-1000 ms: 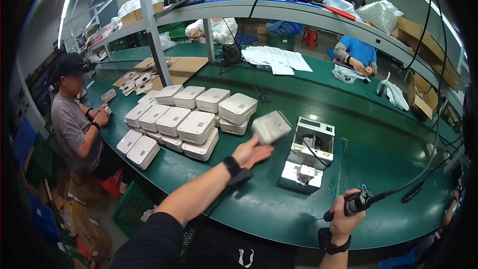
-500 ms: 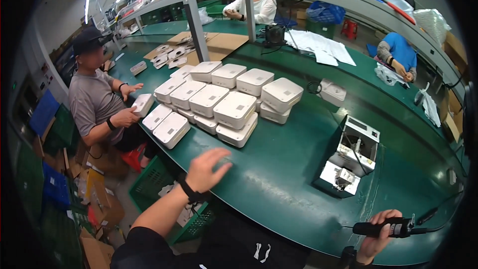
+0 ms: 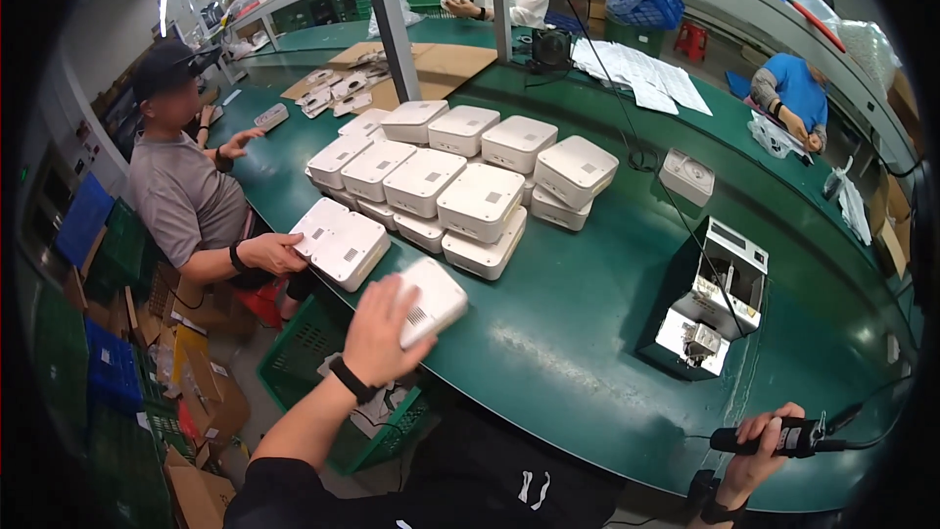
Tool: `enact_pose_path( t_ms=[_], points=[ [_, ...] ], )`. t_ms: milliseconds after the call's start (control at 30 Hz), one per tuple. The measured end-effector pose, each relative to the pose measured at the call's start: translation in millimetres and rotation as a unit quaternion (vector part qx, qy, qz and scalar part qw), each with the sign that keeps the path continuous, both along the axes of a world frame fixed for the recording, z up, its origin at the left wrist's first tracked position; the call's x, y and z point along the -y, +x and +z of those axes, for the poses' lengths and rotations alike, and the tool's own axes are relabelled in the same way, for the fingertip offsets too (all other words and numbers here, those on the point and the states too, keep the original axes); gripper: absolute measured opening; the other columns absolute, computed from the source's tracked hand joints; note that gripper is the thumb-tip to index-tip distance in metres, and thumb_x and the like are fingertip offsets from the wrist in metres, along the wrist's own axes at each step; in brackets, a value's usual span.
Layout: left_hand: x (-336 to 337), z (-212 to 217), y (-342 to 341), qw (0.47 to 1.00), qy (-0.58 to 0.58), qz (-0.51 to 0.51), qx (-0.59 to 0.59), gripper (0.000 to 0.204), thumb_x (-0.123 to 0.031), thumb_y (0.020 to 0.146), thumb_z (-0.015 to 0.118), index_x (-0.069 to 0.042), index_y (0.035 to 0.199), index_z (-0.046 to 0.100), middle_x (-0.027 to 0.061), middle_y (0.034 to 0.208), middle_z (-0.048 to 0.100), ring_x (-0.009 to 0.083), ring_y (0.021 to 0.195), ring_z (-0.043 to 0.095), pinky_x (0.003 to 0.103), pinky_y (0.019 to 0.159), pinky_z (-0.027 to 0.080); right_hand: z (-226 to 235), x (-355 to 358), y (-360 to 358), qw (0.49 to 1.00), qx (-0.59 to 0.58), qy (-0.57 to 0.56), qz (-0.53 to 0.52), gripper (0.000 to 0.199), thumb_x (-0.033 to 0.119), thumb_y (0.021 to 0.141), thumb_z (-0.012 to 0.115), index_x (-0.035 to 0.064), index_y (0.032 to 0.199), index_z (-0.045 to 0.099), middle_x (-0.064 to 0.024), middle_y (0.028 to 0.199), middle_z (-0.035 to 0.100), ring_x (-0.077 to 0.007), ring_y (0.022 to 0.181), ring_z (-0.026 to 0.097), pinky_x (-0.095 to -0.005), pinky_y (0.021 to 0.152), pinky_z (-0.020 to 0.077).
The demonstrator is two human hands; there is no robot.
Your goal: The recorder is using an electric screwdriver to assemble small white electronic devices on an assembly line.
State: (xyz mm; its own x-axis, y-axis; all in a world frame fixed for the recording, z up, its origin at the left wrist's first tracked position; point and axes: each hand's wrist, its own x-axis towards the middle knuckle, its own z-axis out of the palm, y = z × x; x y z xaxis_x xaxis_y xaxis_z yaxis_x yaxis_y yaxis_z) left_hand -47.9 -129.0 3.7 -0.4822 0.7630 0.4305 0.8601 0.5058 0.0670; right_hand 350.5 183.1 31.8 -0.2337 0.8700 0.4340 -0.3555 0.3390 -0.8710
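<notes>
Right, your left hand [image 3: 377, 333] lies over a white box [image 3: 436, 296] at the near edge of the green table [image 3: 578, 333], just below centre-left in the frame. Its fingers are spread and partly bent against the casing; whether they grip it or only press on it, you cannot tell from here. Your right hand [image 3: 749, 465], at lower right, is wrapped firmly around a black screwdriver [image 3: 734, 441], its thin tip well apart from every box.

As for progress, no box sits under that tip, so driving on this one looks not yet begun. Left of centre stands a layered pile of boxes [image 3: 480, 201], with a co-worker's hand [image 3: 274, 255] on the flat white pair [image 3: 343, 243] beside it. One lone box [image 3: 688, 176] rests at upper right, beyond the metal machine [image 3: 720, 294]. Which of them are finished cannot be told; by its look, plenty may remain.
</notes>
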Motion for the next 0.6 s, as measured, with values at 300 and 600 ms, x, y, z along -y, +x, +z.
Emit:
enact_pose_path(
  t_ms=[300, 600],
  points=[
    [-101.5, 8.1, 87.5, 0.894, -0.035, -0.414, 0.169, 0.069, -0.032, 0.075, 0.078, -0.005, 0.133, 0.052, 0.0261, 0.138, 0.047, 0.0415, 0.133, 0.043, 0.052, 0.113, 0.033, 35.1, -1.2, -39.7, 0.993, -0.084, -0.037, 0.072, 0.014, 0.023, 0.098, 0.054, 0.0128, 0.105, 0.047, -0.0002, 0.066, 0.047, -0.0105, 0.053, 0.043, -0.0270, 0.051, 0.0380],
    [-162.8, 4.0, 130.6, 0.872, -0.010, -0.447, 0.200, 0.082, -0.033, 0.065, 0.087, -0.020, 0.139, 0.053, 0.0236, 0.146, 0.037, 0.0412, 0.133, 0.043, 0.050, 0.109, 0.039, 105.1, -12.9, -103.4, 0.997, -0.067, 0.030, 0.021, 0.016, 0.022, 0.097, 0.051, 0.0071, 0.100, 0.049, -0.0044, 0.064, 0.050, -0.0153, 0.049, 0.046, -0.0327, 0.052, 0.0428]
  ],
)
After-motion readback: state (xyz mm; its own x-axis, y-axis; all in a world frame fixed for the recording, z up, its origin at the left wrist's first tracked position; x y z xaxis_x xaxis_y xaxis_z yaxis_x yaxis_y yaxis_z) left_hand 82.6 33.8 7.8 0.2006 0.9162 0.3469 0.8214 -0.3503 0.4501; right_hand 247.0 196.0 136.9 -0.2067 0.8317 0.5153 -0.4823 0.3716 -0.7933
